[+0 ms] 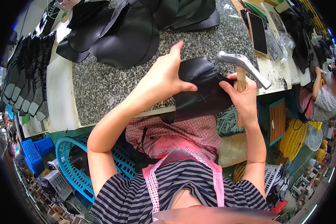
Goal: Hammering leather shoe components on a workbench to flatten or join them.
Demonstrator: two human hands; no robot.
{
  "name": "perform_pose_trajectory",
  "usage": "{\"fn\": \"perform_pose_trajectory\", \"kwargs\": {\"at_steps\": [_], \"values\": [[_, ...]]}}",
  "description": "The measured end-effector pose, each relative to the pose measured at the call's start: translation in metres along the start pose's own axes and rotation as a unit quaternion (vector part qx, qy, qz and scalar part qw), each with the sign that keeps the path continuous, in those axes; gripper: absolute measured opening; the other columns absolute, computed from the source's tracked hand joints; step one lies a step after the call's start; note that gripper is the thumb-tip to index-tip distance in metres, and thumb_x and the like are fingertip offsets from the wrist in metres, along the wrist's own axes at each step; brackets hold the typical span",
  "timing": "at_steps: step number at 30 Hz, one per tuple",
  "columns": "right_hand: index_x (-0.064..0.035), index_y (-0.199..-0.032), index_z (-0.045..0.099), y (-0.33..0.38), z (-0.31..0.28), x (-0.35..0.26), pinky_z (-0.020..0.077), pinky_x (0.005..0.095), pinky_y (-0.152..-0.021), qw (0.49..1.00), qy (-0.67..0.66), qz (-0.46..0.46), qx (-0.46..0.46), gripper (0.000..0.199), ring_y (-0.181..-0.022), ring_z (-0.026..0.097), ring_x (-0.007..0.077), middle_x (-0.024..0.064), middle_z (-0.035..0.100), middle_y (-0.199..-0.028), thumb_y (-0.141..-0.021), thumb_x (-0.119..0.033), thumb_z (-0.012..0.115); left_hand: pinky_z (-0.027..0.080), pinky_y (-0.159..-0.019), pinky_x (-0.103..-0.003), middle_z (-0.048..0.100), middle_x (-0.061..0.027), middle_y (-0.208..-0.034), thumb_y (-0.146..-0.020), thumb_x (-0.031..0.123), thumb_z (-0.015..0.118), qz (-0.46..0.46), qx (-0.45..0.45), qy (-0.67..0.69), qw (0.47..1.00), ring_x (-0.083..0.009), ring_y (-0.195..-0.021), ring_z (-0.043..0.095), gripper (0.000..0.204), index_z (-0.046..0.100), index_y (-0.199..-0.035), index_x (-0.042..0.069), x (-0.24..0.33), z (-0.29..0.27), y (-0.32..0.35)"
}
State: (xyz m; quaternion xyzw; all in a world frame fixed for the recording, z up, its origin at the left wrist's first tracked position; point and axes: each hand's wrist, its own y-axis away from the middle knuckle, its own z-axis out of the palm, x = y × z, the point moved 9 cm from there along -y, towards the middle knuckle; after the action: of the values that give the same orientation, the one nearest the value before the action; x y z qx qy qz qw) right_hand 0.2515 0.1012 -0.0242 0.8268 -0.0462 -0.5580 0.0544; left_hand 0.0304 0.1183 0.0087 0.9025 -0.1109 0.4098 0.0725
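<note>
My right hand (242, 89) is closed around the wooden handle of a hammer (246, 62), its metal head above the fist. The thumb and fingers of that hand also pinch the right edge of a black leather piece (212, 95). A small pale cross is marked on the leather, and its upper part is folded over. The piece lies over the near edge of the speckled stone slab (112, 87). At its left side is my left hand (166, 72), fingers stretched away and thumb apart, partly over the leather. I cannot tell whether it touches it.
Stacked black leather pieces (127, 41) cover the slab's far side. More pieces in overlapping rows (26, 82) stand at the left. A phone (257, 33) rests at the right. Below the table are a blue basket (63, 156) and yellow baskets (293, 138). Another person (324, 99) works at far right.
</note>
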Motion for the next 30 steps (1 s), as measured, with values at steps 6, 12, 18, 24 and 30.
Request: {"fn": "perform_pose_trajectory", "kwargs": {"at_steps": [6,12,18,24,30], "values": [[-0.0023,-0.092,0.064,0.001,0.0,0.007,0.0248,0.022,-0.049,0.995,-0.079,-0.043,-0.035,0.018,-0.055,0.032,0.0,-0.0109,0.038,-0.062,-0.085,-0.011,0.079,0.052,-0.068,-0.038,0.067,-0.0178,-0.076,-0.086,0.031,0.074,-0.06,-0.027,0.086,0.994,-0.0285,-0.073,0.069,0.041,0.066,-0.099,-0.007,-0.011,0.02,-0.002],[-0.0018,-0.093,0.063,0.007,0.012,-0.003,0.026,0.0223,-0.049,0.992,-0.105,-0.049,-0.045,0.018,-0.055,0.034,0.0013,-0.0093,0.041,-0.062,-0.088,-0.012,0.077,0.052,-0.068,-0.021,0.069,0.0,-0.089,-0.102,0.031,0.055,-0.194,-0.075,0.46,0.863,-0.0033,-0.076,0.062,0.029,0.063,-0.105,0.003,-0.036,0.045,0.029],[-0.0019,-0.096,0.061,0.019,0.034,-0.01,0.0282,0.0212,-0.053,0.99,-0.119,-0.04,-0.064,0.022,-0.061,0.036,0.0015,-0.0087,0.043,-0.067,-0.09,-0.017,0.075,0.059,-0.064,-0.025,0.072,-0.007,-0.091,-0.097,0.027,0.063,-0.289,-0.155,0.702,0.632,-0.0112,-0.073,0.07,0.031,0.063,-0.113,0.0,-0.042,0.068,0.072],[-0.0014,-0.097,0.06,0.023,0.039,-0.012,0.0299,0.0211,-0.055,0.995,-0.077,-0.04,-0.043,0.024,-0.063,0.037,0.0019,-0.0086,0.042,-0.068,-0.09,-0.02,0.075,0.063,-0.056,-0.029,0.072,-0.0149,-0.091,-0.098,0.013,0.056,-0.391,-0.109,0.788,0.463,-0.0191,-0.07,0.073,0.019,0.064,-0.107,-0.002,-0.049,0.082,0.103],[-0.0016,-0.095,0.061,0.023,0.057,-0.018,0.0305,0.021,-0.056,0.992,-0.095,-0.018,-0.078,0.022,-0.063,0.037,0.0021,-0.0085,0.042,-0.069,-0.09,-0.017,0.075,0.063,-0.058,-0.029,0.072,-0.0147,-0.092,-0.099,0.014,0.054,-0.371,-0.108,0.798,0.462,-0.0183,-0.071,0.072,0.019,0.064,-0.106,-0.002,-0.056,0.078,0.116]]}}
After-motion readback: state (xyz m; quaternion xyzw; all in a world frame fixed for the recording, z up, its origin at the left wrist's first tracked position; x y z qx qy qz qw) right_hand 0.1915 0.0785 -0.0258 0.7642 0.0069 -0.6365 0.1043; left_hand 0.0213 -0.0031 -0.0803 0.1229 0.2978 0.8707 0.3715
